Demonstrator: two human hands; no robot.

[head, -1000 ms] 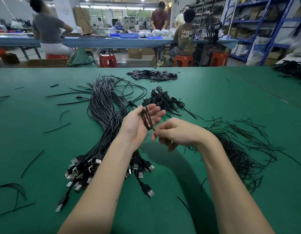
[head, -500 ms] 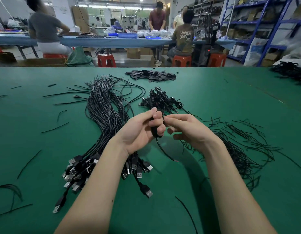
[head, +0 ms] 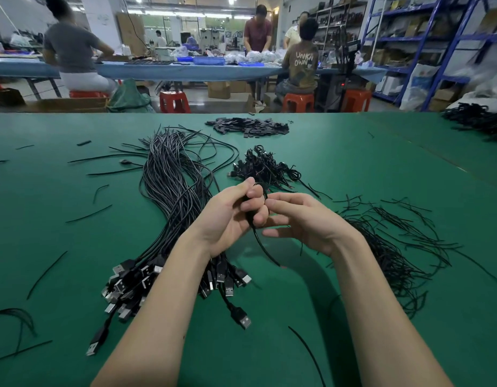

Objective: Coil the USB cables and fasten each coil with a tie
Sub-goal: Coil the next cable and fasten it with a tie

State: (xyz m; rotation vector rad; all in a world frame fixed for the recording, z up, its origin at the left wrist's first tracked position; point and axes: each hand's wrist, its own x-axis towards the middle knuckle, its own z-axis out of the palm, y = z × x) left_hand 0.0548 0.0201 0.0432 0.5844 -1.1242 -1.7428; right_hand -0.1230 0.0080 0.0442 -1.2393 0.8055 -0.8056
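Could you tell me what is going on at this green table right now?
A person is bundling USB cables. The left hand grips a small coiled cable while the right hand works a thin tie at it; whether it is fastened cannot be told. Uncoiled cables lie to the left, finished coils sit beyond the hands, and loose ties are spread on the right.

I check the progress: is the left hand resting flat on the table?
No, the left hand is raised and grips a coiled cable.
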